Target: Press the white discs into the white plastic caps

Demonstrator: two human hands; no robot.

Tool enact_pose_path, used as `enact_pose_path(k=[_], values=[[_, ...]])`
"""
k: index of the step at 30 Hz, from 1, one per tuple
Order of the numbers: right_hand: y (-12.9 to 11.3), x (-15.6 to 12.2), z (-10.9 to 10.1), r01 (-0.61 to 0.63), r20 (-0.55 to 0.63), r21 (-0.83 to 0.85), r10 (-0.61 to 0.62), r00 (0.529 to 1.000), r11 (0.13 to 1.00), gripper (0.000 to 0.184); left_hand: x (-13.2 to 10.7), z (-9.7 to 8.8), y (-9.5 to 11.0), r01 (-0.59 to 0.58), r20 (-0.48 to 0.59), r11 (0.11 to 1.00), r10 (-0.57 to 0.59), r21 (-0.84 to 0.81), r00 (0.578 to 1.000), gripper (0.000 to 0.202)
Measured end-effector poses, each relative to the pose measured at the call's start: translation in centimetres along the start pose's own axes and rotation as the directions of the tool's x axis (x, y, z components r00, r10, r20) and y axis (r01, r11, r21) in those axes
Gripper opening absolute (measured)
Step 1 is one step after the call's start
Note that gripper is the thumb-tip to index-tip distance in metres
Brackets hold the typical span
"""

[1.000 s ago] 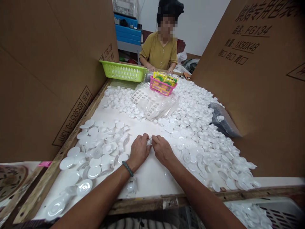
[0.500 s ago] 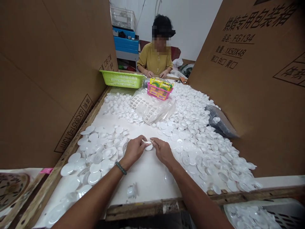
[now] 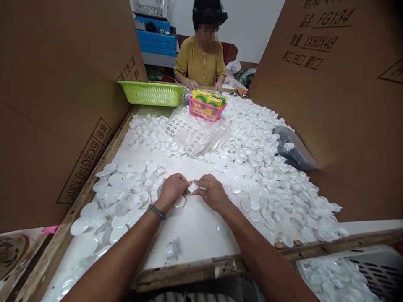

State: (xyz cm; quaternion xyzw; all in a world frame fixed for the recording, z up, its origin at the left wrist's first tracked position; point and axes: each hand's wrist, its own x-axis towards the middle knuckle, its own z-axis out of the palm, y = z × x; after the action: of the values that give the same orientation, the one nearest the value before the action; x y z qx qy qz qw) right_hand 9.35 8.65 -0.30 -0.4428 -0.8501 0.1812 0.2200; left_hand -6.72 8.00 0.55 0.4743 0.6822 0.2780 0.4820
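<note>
My left hand (image 3: 174, 190) and my right hand (image 3: 211, 192) meet fingertip to fingertip over the middle of the white table (image 3: 192, 226). Both are pinched on a small white plastic piece (image 3: 194, 187) held between them. A beaded bracelet (image 3: 157, 212) sits on my left wrist. Left of my hands lies a pile of larger white discs (image 3: 119, 201). To the right spreads a big heap of smaller white caps (image 3: 267, 176). An assembled white piece (image 3: 172, 249) lies near the table's front edge.
Tall cardboard boxes (image 3: 56, 96) wall in both sides. A clear plastic bag (image 3: 197, 136), a pink basket (image 3: 205, 110) and a green basket (image 3: 153, 93) stand further back. A person in a yellow shirt (image 3: 201, 65) works at the far end. A crate of white parts (image 3: 340, 279) sits lower right.
The view shifted slightly down and left. My hands stayed together on the small white piece, my fingers working it; the piece shows less now than half a second ago.
</note>
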Motion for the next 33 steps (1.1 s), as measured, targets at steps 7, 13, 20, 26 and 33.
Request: enact_pose_path(k=[7,13,20,26,33], values=[[-0.5,0.1,0.4,-0.082,-0.048,-0.029,0.08,0.996,0.996,0.026,0.7,0.0,-0.2,-0.018,0.024,0.999,0.016,0.051,1.0,0.024],[-0.8,-0.5,0.2,-0.062,-0.063,0.064,0.066,0.996,0.996,0.03,0.2,-0.1,-0.9,-0.122,0.067,0.991,0.126,-0.056,0.99,0.024],[-0.6,-0.5,-0.3,-0.107,0.02,0.067,0.106,0.994,0.992,0.034,-0.1,0.0,-1.5,-0.167,0.107,0.986,0.168,-0.02,0.98,0.024],[0.1,-1.0,-0.8,-0.117,0.132,0.261,0.084,0.988,0.958,0.021,-0.5,0.0,-1.7,-0.203,0.079,0.979,0.201,0.017,0.976,0.027],[1.0,-0.8,0.1,-0.216,0.151,0.236,0.184,0.971,0.948,0.022,-0.6,-0.2,-1.2,-0.229,0.118,0.966,0.216,0.121,0.969,0.023]])
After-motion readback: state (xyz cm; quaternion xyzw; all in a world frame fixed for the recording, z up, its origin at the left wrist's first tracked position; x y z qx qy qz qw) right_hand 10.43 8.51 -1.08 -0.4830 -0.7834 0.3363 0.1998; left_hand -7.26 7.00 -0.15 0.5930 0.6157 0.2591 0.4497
